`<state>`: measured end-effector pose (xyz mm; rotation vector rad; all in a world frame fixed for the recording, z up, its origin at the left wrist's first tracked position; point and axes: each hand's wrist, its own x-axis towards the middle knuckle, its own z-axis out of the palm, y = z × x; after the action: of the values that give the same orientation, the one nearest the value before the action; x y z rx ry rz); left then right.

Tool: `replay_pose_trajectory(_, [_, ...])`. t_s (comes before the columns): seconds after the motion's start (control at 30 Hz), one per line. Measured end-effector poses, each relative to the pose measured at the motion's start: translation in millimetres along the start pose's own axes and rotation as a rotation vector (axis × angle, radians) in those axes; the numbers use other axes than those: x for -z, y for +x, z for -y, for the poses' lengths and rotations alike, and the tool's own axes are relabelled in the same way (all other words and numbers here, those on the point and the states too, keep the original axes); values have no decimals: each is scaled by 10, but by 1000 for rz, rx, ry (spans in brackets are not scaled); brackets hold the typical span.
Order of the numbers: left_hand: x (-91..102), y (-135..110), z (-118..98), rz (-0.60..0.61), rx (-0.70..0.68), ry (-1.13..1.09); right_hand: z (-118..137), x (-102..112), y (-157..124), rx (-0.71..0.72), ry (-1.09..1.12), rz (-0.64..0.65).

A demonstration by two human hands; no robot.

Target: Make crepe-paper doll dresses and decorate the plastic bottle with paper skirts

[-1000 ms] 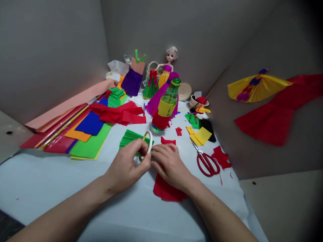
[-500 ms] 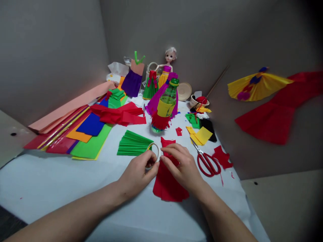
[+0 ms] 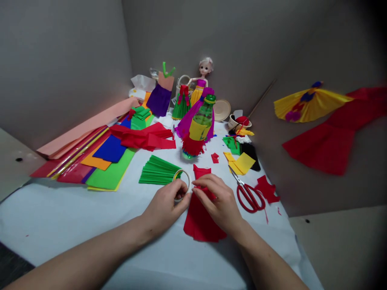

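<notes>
Left hand [image 3: 165, 208] clasping a roll of tape [image 3: 189, 181] — right hand [image 3: 217, 200] pinching folded red crepe paper [image 3: 201, 225]

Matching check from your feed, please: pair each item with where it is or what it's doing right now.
1. left hand
2. right hand
3. scissors
4. green pleated paper

A. resting on the red paper
B. holding the tape roll
C. lying beyond the left hand
D. lying to the right of the right hand

Pairs: 1-B, 2-A, 3-D, 4-C
</notes>
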<state>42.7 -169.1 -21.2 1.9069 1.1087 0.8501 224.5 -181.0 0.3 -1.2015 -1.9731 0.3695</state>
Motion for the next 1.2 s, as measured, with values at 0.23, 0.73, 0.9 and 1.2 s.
replay_pose_trajectory(0.23, [-10, -14, -8, 29, -15, 5, 13, -2, 0, -107, 114, 41])
replay_pose_trajectory(0.73, [62, -32, -59, -48, -78, -105, 65, 71, 23, 100, -9, -65])
replay_pose_trajectory(0.9, [92, -25, -62, -80, -35, -200, -187, 460, -48, -226, -221, -121])
replay_pose_trajectory(1.2, [200, 12, -195, -114, 112, -491, -716, 979, -470, -703, -786, 253])
